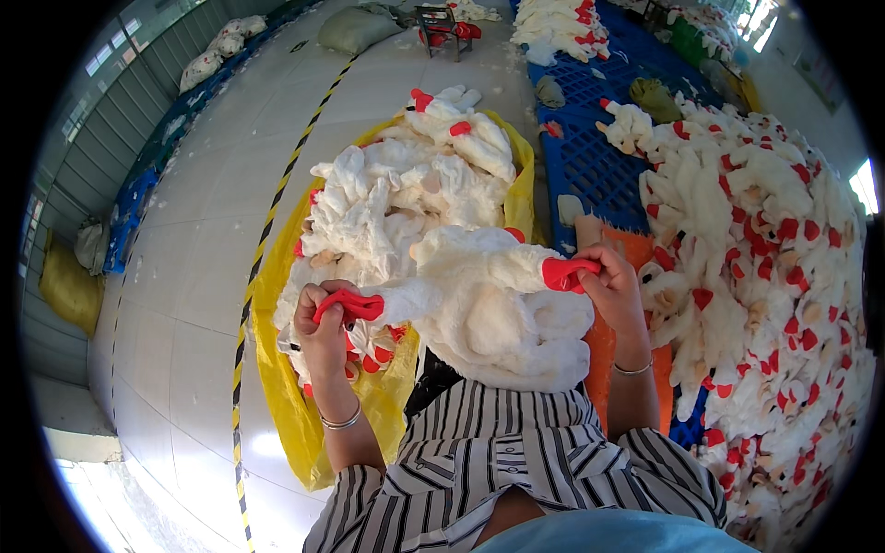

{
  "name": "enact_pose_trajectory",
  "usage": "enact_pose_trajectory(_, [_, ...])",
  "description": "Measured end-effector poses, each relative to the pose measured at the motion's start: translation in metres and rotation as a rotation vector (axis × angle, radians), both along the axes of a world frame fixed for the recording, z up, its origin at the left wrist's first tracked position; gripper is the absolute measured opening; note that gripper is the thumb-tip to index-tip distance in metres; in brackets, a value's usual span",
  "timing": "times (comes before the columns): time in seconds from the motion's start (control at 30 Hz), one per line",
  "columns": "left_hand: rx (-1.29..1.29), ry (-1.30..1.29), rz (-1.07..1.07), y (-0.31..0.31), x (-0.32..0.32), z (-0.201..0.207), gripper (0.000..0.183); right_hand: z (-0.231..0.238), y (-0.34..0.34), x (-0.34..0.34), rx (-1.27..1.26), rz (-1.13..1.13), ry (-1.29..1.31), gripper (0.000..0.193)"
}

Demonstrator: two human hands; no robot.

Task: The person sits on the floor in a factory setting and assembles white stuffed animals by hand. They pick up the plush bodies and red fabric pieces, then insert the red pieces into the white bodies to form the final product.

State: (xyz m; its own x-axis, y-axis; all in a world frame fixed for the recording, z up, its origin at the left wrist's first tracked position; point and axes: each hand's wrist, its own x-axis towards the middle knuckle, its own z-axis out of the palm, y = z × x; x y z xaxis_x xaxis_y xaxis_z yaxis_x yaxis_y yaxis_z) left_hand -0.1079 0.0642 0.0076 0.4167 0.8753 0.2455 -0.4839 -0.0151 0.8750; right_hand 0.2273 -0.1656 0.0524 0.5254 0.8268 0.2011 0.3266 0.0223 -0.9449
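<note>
Stretched out over my lap is an unstuffed plush toy skin of white fur with red fabric ends. My left hand pinches the red end on its left side. The red end on the right side is gripped by my right hand, its fingers closed on the cloth edge. Both red ends look folded or open at the rim. Just beyond it, a heap of similar white skins with red bits fills a yellow sack spread on the floor.
To my right, a large pile of white plush skins lies on blue plastic pallets. An orange surface stands beside my right arm. Yellow-black tape runs along the floor. Farther off are a small chair and a grey-green sack.
</note>
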Motion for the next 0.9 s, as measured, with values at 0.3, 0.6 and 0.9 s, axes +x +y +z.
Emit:
enact_pose_trajectory(0.3, [-0.002, 0.003, 0.003, 0.0, 0.0, 0.0, 0.016, -0.001, 0.001, 0.0, -0.014, 0.006, -0.015, 0.018])
enact_pose_trajectory(0.6, [-0.009, -0.007, -0.016, 0.001, 0.001, -0.003, 0.016, -0.001, 0.0, 0.001, -0.052, 0.029, 0.021, 0.023])
enact_pose_trajectory(0.9, [-0.078, 0.018, -0.044, 0.002, 0.016, -0.004, 0.017, 0.103, 0.006, -0.003, 0.897, -0.47, -0.61, 0.043])
